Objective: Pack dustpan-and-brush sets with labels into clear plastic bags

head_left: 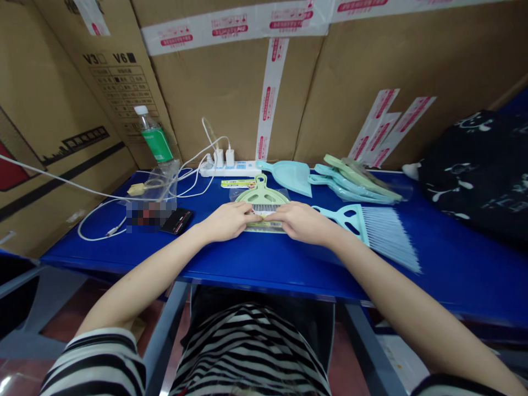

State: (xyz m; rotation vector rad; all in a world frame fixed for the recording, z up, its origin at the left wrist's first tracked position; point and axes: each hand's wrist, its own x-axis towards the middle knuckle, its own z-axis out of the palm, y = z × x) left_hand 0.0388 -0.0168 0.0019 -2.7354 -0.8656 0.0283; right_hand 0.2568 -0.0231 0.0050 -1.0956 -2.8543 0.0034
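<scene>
A pale green dustpan and brush set (260, 193) lies flat on the blue table in front of me, its handle pointing away. Grey bristles show between my hands, and clear plastic and a yellow-and-white label lie about the set. My left hand (227, 221) is closed at its left side, and my right hand (303, 221) is closed at its right side. The fingertips of both almost meet over the label. Just right of my right hand is a light blue hand brush (355, 223) with its bristles to the right. A light blue dustpan (291, 175) lies behind.
Several blue and green dustpan sets in plastic (357, 181) are piled back right, near a black patterned bag (478, 170). A white power strip (243, 168) with cables, a yellow label card (237, 183), a bottle (155, 140) and a black phone-like object (177, 221) lie back left. Cardboard (231, 93) walls the table.
</scene>
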